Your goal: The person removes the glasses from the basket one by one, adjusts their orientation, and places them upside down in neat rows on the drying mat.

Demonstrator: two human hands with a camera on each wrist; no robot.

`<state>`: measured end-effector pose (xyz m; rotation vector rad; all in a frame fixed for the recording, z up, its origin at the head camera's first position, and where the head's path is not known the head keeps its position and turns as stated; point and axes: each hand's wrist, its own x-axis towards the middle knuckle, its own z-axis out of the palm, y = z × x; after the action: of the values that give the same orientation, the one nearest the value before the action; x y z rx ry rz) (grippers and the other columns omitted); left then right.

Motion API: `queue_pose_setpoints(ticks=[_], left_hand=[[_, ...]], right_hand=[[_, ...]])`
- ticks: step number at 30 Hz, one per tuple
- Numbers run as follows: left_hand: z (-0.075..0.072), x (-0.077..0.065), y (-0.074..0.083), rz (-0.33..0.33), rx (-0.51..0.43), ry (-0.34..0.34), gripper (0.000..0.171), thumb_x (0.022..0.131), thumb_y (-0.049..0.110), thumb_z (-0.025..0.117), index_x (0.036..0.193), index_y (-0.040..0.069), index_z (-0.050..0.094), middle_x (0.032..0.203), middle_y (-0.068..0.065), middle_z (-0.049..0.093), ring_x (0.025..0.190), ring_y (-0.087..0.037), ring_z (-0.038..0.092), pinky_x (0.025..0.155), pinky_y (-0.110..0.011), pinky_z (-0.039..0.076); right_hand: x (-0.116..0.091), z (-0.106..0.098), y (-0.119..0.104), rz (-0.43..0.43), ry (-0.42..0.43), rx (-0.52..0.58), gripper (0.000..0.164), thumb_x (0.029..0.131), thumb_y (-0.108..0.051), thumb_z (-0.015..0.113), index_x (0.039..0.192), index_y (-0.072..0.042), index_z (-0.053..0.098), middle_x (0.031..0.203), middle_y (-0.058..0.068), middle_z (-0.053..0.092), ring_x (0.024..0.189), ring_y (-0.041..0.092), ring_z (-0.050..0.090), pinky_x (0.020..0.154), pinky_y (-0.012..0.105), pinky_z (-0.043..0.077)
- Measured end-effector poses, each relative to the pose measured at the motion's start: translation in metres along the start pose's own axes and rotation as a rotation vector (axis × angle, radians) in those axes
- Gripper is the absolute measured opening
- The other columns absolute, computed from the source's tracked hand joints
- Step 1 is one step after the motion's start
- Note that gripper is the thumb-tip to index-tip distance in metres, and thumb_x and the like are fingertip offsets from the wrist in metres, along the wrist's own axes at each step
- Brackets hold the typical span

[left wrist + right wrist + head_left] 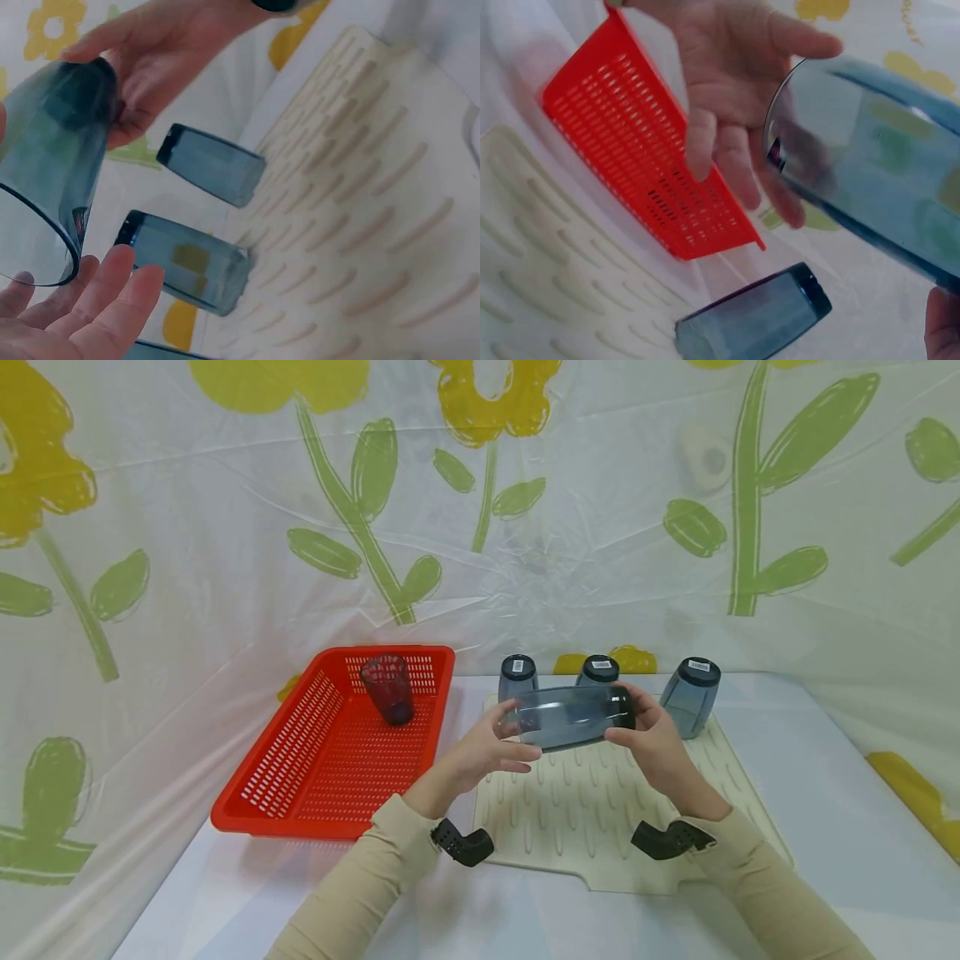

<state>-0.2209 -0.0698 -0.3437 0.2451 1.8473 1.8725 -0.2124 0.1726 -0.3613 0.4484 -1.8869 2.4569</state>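
Observation:
A blue-tinted drinking glass (573,717) lies nearly sideways in the air above the drying mat, its mouth to the left. My right hand (654,735) grips it round the dark base end. At the mouth is my left hand (483,752), fingers spread and only loosely bent, with the fingertips right by the rim. In the right wrist view, the left hand's thumb overlaps the edge of the rim while its other fingers (735,154) hang away from the glass. The left wrist view shows the right hand (161,64) around the base.
Three similar glasses stand upside down along the back of the cream ridged drying mat (558,810): left (517,677), middle (597,671) and right (690,697). A red perforated basket (262,777) sits left of the mat, holding one leaning glass (388,689). Behind hangs a flower-printed curtain (600,527).

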Motion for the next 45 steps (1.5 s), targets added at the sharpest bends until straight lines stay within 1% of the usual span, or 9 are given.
queue_pose_setpoints(ticks=[5,10,15,18,23,26,31,37,45], left_hand=[[0.0,-0.002,-0.006,-0.037,0.073,-0.021,0.087,0.081,0.007,0.065,0.147,0.014,0.009,0.148,-0.02,0.022,0.111,-0.032,0.054,0.088,-0.039,0.049],[0.002,-0.001,-0.012,-0.072,0.112,-0.031,0.087,0.08,0.01,0.067,0.147,0.017,0.013,0.146,-0.015,0.029,0.113,-0.028,0.051,0.093,-0.04,0.046],[0.001,0.0,-0.014,-0.06,0.136,-0.04,0.085,0.08,0.009,0.067,0.147,0.019,0.015,0.146,-0.014,0.029,0.118,-0.029,0.047,0.096,-0.043,0.043],[-0.002,-0.003,-0.01,-0.029,0.159,-0.026,0.085,0.082,0.01,0.065,0.147,0.02,0.012,0.147,-0.014,0.028,0.123,-0.033,0.043,0.098,-0.046,0.04],[-0.012,-0.011,-0.001,-0.017,0.195,0.025,0.086,0.082,0.012,0.064,0.148,0.018,0.009,0.145,-0.012,0.033,0.122,-0.033,0.045,0.1,-0.048,0.038],[-0.021,-0.015,0.003,-0.029,0.204,0.084,0.085,0.081,0.014,0.066,0.147,0.021,0.013,0.144,-0.011,0.034,0.118,-0.029,0.049,0.098,-0.045,0.04],[-0.04,-0.021,0.008,-0.006,0.209,0.184,0.081,0.081,0.013,0.066,0.146,0.021,0.018,0.143,-0.01,0.036,0.117,-0.028,0.049,0.096,-0.042,0.043],[-0.071,-0.035,0.019,0.026,0.224,0.279,0.079,0.082,0.013,0.064,0.145,0.016,0.017,0.144,-0.012,0.034,0.124,-0.03,0.04,0.098,-0.044,0.041],[-0.114,-0.062,0.02,0.017,0.246,0.332,0.082,0.086,0.015,0.061,0.147,0.01,0.005,0.146,-0.018,0.027,0.123,-0.034,0.041,0.1,-0.044,0.038]], right_hand=[[0.0,0.002,-0.005,0.008,0.016,-0.019,0.051,0.075,0.009,0.064,0.116,-0.016,0.046,0.113,-0.006,0.048,0.101,0.004,0.048,0.084,0.012,0.045],[0.0,0.0,-0.007,-0.019,0.0,-0.082,0.05,0.074,0.009,0.065,0.114,-0.016,0.048,0.11,-0.006,0.05,0.099,0.006,0.048,0.083,0.012,0.045],[0.0,0.0,-0.014,-0.036,-0.046,-0.14,0.05,0.074,0.009,0.066,0.111,-0.022,0.052,0.108,-0.007,0.051,0.097,0.005,0.048,0.078,0.014,0.047],[0.001,-0.003,-0.02,-0.015,-0.079,-0.25,0.051,0.074,0.005,0.069,0.113,-0.024,0.053,0.109,-0.011,0.051,0.091,0.004,0.052,0.073,0.016,0.05],[0.001,-0.014,-0.025,0.055,-0.098,-0.503,0.06,0.075,-0.002,0.072,0.127,-0.005,0.044,0.109,-0.01,0.049,0.081,0.004,0.055,0.067,0.023,0.052],[0.0,-0.022,-0.026,0.088,-0.084,-0.597,0.067,0.075,-0.006,0.072,0.132,0.003,0.038,0.113,-0.001,0.049,0.081,0.003,0.055,0.068,0.024,0.052],[-0.003,-0.038,-0.027,0.123,-0.062,-0.694,0.071,0.076,-0.012,0.073,0.134,0.002,0.035,0.122,0.017,0.045,0.082,0.001,0.055,0.069,0.024,0.051],[-0.006,-0.058,-0.03,0.173,-0.037,-0.787,0.076,0.077,-0.018,0.073,0.138,0.001,0.032,0.128,0.022,0.042,0.081,-0.002,0.052,0.069,0.023,0.05],[-0.013,-0.086,-0.032,0.219,-0.003,-0.901,0.077,0.079,-0.021,0.072,0.139,0.001,0.029,0.129,0.024,0.04,0.088,0.005,0.048,0.068,0.022,0.048]])
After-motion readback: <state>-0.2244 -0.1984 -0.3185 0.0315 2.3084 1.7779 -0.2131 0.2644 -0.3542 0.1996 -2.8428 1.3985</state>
